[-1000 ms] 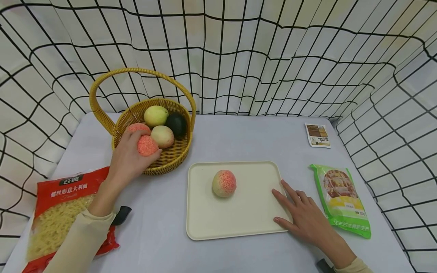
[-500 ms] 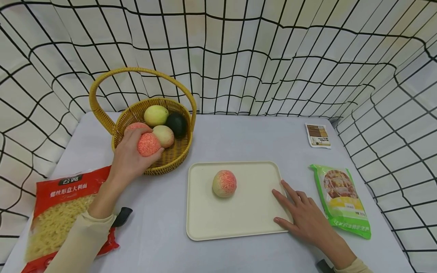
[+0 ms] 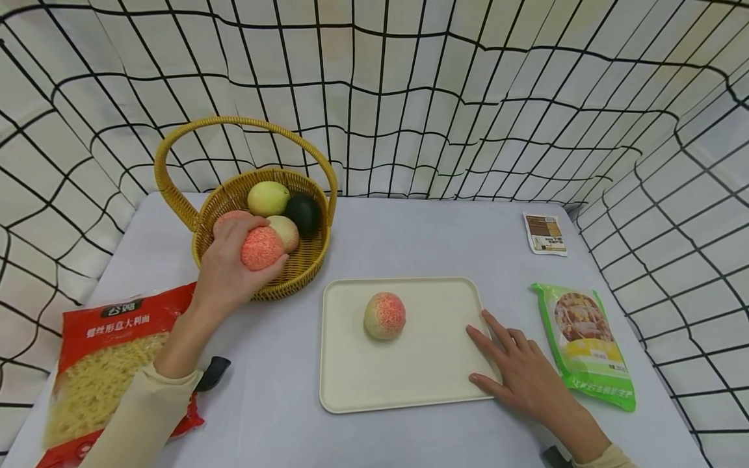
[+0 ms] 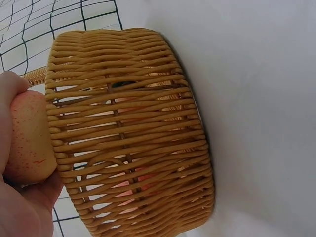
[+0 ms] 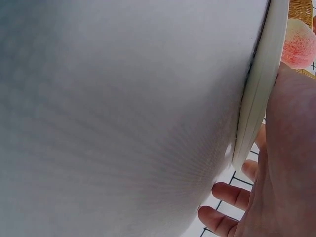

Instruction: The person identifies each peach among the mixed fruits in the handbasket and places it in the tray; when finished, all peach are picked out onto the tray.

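Observation:
My left hand [image 3: 231, 266] grips a pink-speckled peach [image 3: 262, 248] at the near rim of a wicker basket [image 3: 297, 283] with a tall handle. In the left wrist view the gripped peach [image 4: 32, 138] shows at the basket's rim, between thumb and fingers. Inside the basket lie a yellow-green lemon-like fruit [image 3: 268, 198], a dark green avocado-like fruit [image 3: 303, 215], a pale peach [image 3: 284, 233] and another pink one [image 3: 229, 220], partly behind my hand. One more peach [image 3: 384, 316] sits on a cream tray [image 3: 421, 377]. My right hand [image 3: 521, 370] rests with spread fingers on the tray's right edge.
A red bag of spiral pasta [image 3: 111, 364] lies at the left, partly under my left forearm. On the right are a green food bag [image 3: 585, 344] and, farther back, a small brown-and-white packet [image 3: 545, 233]. Black netting [image 3: 380, 94] surrounds the white table.
My left hand has moved slightly right and up with the peach, which now covers more of the pale peach behind it. The right hand has stayed in place on the tray.

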`<state>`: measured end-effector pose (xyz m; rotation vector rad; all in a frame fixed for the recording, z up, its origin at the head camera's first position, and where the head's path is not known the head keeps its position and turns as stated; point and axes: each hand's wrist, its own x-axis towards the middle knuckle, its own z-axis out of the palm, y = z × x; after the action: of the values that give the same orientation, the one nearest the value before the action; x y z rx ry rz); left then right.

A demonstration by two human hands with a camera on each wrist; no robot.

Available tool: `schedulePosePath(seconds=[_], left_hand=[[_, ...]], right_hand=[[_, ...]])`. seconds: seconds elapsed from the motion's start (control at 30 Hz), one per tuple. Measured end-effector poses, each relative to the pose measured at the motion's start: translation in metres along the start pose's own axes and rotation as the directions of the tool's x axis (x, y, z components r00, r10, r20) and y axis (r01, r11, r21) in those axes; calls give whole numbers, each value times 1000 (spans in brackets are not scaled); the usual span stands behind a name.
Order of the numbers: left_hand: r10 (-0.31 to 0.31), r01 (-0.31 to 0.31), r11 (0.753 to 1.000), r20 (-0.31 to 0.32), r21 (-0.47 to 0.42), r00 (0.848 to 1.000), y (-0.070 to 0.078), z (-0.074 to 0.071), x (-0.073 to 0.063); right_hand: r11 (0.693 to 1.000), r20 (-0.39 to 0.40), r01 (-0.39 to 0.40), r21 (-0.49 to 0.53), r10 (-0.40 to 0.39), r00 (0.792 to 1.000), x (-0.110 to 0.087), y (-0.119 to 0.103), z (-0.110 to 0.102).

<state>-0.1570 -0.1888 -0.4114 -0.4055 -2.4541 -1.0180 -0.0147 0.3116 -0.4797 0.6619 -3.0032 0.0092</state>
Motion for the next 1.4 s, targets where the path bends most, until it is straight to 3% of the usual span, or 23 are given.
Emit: schedulePosePath(seconds=[0.87,1.4], left_hand=[[122,-120,992,40,-38,992,32,8,-3],[154,-152,988,96,-25,983,49,15,-9]], right_hand=[[1000,19,-15,-7,15,1000,0,0,2],[1000,29,-27,4,27,999,-1,-2,-2]])
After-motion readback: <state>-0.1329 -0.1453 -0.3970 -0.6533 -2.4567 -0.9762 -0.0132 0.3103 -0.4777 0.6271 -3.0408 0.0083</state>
